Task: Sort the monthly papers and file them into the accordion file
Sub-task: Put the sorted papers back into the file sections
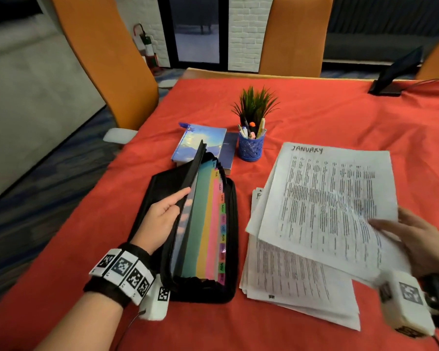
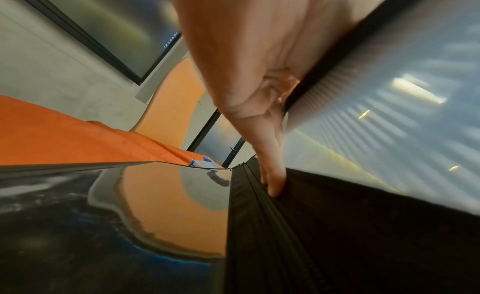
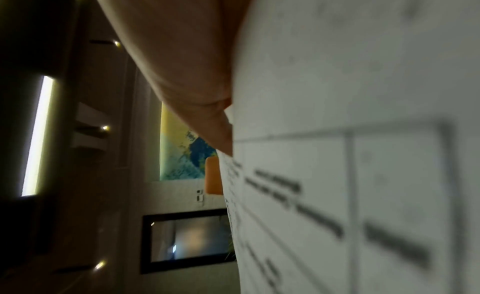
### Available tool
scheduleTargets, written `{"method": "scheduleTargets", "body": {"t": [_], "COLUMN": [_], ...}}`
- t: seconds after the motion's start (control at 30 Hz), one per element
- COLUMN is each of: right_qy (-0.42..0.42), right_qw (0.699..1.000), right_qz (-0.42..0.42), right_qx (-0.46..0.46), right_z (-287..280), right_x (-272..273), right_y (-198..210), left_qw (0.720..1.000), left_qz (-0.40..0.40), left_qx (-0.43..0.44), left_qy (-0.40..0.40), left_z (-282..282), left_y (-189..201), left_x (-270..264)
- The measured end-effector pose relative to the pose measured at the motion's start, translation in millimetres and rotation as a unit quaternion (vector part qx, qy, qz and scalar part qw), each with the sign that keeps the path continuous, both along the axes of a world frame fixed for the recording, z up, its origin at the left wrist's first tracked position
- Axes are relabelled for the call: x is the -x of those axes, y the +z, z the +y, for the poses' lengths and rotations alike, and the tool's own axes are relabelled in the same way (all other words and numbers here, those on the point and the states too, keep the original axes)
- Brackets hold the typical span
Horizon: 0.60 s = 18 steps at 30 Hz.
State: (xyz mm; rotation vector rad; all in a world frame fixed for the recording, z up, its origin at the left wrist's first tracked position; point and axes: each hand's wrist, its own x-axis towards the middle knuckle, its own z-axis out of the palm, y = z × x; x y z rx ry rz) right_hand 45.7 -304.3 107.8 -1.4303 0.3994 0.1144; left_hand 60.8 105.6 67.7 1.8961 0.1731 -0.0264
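On the left, our left hand (image 1: 162, 219) grips the raised black flap (image 1: 188, 183) of the file (image 1: 213, 287), thumb outside and fingers (image 1: 185, 211) curled behind its zippered edge, showing through the translucent front pocket. The file lies on the red cloth (image 1: 340, 115) with its long axis running away from us. Its pleated sides are soft black fabric, its dividers smooth coloured plastic with small month tabs (image 1: 222, 224) stepped down the right edge; the JAN tab sits at the far end.

To the right, well apart from the file, lies the paper pile (image 1: 297, 282), thin, limp and fanned untidily. Our right hand (image 1: 421, 244) pinches the near right edge of the top sheet (image 1: 327, 198), headed JANUARY, thumb on top; the other fingers are hidden beneath. The sheet is partly lifted and bows.

We judge that the coming move turns on this: the open pocket lies left of the sheet, and the sheet's long axis already runs roughly parallel to the slot. The right hand must carry it across while the left holds the mouth open. A floppy sheet may snag on the tabs.
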Motion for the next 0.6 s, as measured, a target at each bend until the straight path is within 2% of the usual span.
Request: {"method": "scheduleTargets", "body": {"t": [0.13,0.27,0.43,0.6], "right_qy": [0.063,0.142,0.173,0.175], "right_qw": [0.998,0.990,0.978,0.955], "right_qz": [-0.020,0.006,0.020,-0.017], "right_qx": [-0.014,0.016,0.110,0.238], "right_z": [28.9,64.8,93.4,101.3], "right_x": [-16.2,-27.1,-39.7,-62.5], "right_y": [20.6,13.6,-8.0,7.2], "left_qw": [1.000,1.000,0.998,0.997], "left_qz": [-0.012,-0.007,-0.012,0.009], "left_qx": [-0.010,0.008,-0.004,-0.040], "left_qy": [-0.019,-0.026,-0.056,-0.061], "left_z": [-3.1,-6.2,-8.0,1.2], "left_y": [8.6,13.3,10.8,-14.3], "left_x": [2.5,3.3,-1.6,-13.3]}}
